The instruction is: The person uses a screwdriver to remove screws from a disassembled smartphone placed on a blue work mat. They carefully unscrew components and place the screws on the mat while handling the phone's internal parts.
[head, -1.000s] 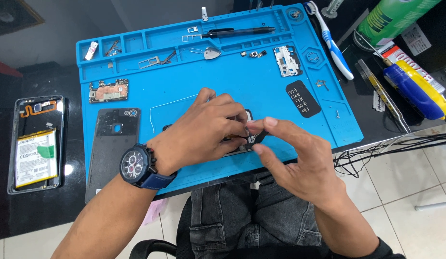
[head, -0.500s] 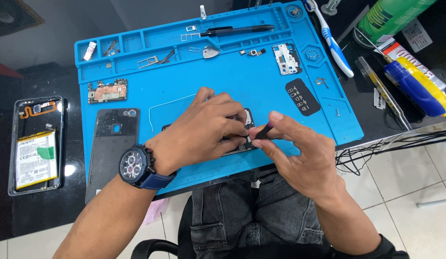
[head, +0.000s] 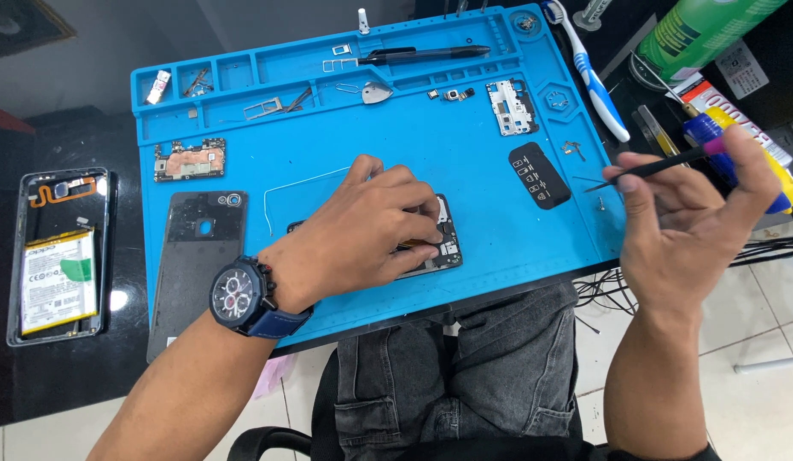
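phone board pinned under one hand, tweezers lifted off to the side

while the left hand lies flat with fingers curled down over a small dark phone part near the front of the blue repair mat, the right hand is raised clear of the mat's right edge, its thumb and fingers closed around black tweezers whose tips point back toward the mat. whether the tips carry anything is too small to tell. the work looks to be in a picking stage, with the part held steady and the tool off it; a further pick would call for the tips to meet the part's exposed right end, beside the left fingertips. left of the wristwatch lies a dark back cover, and beyond the mat's left edge an opened phone frame with its battery. farther back sit a circuit board, a metal shield, a black pen-like tool and, at the far right, a toothbrush.
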